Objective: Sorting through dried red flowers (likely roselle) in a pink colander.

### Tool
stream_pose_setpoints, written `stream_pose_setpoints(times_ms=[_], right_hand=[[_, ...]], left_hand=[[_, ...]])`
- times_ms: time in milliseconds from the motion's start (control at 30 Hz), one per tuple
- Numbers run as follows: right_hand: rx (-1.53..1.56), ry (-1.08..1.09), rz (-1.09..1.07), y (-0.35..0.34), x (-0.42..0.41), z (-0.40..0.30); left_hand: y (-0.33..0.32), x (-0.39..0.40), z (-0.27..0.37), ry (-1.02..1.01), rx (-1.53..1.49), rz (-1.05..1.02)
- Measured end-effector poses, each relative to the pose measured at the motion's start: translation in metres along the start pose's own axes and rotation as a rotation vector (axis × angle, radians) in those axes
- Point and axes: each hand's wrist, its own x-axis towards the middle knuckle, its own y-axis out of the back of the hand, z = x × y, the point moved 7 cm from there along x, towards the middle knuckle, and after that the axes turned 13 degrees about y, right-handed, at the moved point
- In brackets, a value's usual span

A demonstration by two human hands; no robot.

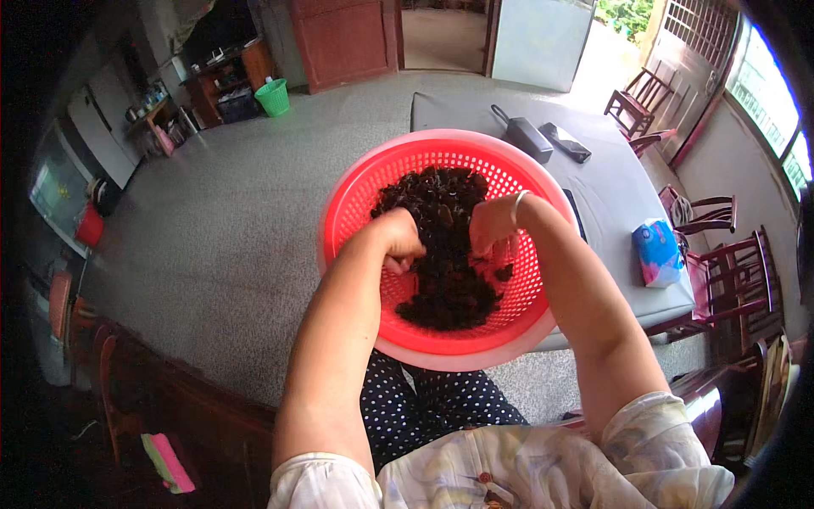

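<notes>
A round red plastic basket (pixel 356 337) with perforated walls and a paler rim lies before me, above my knees. Dark, crinkled pieces that look like dried fungus (pixel 448 299) are heaped down its middle. My left hand (pixel 402 242) is inside the basket at the left edge of the heap, its fingers curled; whether it holds a piece is hidden. On the other side of the heap, my right hand (pixel 495 232) reaches down with a bracelet at the wrist. Its fingers are blurred, and a small dark piece is just below them.
A grey-covered table (pixel 617 191) stands beyond and right of the basket, bearing a dark case (pixel 529 139), a black object (pixel 565 142) and a blue tissue pack (pixel 659 253). Wooden chairs (pixel 731 280) line the right side. A green wastebasket (pixel 273 97) stands on the floor at back left.
</notes>
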Motion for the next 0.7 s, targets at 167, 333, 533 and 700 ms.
stream_pose_setpoints(times_ms=[167, 333, 533, 700], right_hand=[[-0.535, 0.092, -0.28, -0.043, 0.004, -0.051], [0.023, 0.184, -0.025, -0.045, 0.049, -0.02], [0.123, 0.465, 0.365, 0.01, 0.017, -0.051], [0.601, 0.675, 0.719, 0.046, -0.008, -0.047]], left_hand=[[-0.027, -0.012, -0.008, 0.149, 0.341, -0.038], [-0.039, -0.012, 0.015, -0.017, 0.116, -0.06], [-0.005, -0.004, 0.018, -0.25, -0.689, -0.079], [0.023, -0.004, 0.02, -0.33, -0.862, 0.069]])
